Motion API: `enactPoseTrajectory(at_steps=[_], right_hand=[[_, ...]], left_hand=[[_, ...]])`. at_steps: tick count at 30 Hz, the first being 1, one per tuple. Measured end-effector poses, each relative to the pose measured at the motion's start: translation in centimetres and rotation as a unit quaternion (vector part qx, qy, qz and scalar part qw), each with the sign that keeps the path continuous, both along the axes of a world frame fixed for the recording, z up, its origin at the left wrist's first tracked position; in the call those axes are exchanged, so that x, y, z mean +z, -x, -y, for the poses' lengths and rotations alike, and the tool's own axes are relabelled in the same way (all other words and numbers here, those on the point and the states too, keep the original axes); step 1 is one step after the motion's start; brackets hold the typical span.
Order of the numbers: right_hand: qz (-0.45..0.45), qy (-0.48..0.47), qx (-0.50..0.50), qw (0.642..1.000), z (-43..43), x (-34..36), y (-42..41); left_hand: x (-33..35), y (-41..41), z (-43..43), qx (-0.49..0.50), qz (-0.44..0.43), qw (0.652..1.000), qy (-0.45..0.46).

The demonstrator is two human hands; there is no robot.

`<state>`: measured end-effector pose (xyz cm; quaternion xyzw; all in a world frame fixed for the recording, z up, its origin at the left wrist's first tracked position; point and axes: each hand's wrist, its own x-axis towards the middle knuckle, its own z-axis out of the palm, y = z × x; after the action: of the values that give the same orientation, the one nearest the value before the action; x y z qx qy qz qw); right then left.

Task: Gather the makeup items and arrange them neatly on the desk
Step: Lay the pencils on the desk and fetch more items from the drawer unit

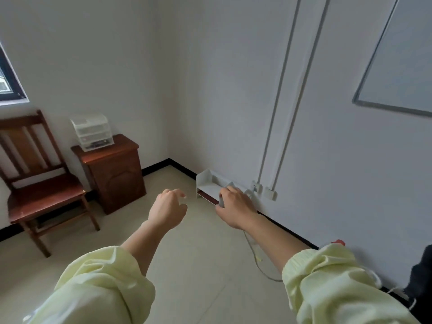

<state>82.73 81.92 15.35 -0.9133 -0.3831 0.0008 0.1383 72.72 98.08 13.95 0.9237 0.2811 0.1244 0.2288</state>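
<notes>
A wide pale floor [201, 265] is being shown, w/ lots of open room in the middle. A brown chair [39, 183] and a small brown cabinet [114, 171] are being kept by the far wall, well apart from the hands. A clear drawer box [92, 132] is being held up on the cabinet top. A white shelf [211, 187] is being propped at the wall's edge on the right. The left hand [167, 210] is being held loose & half open, w/ nothing in it. A small grey item [221, 202] is being pinched by the right hand [236, 206], between thumb & fingers, just in front of the shelf.
</notes>
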Motion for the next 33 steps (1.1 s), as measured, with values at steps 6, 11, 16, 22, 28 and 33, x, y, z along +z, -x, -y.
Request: enactPoseTrajectory(at_steps=[6,11,16,22,28,33], right_hand=[[-0.002,0.017,0.042,0.999,-9.7,-0.1,-6.5],[-0.002,0.017,0.068,0.998,-19.7,-0.9,-11.6],[-0.005,0.007,0.064,0.998,-31.0,-1.2,-15.8],[-0.022,0.006,0.061,0.998,-45.6,-0.7,-20.2],[-0.016,0.035,0.076,0.996,-57.1,-1.4,-24.3],[-0.011,0.057,0.101,0.993,-67.4,-3.4,-29.4]], left_hand=[[0.0,-5.7,-9.1,0.036,-0.004,0.999,-0.006],[-0.7,-10.2,-18.7,0.052,-0.004,0.999,-0.014],[-1.2,-14.3,-30.0,0.055,0.0,0.998,-0.028],[-0.4,-18.5,-44.3,0.061,-0.013,0.997,-0.035],[-1.0,-22.1,-55.1,0.076,-0.023,0.997,-0.022],[-3.2,-26.3,-64.6,0.091,-0.031,0.995,-0.018]])
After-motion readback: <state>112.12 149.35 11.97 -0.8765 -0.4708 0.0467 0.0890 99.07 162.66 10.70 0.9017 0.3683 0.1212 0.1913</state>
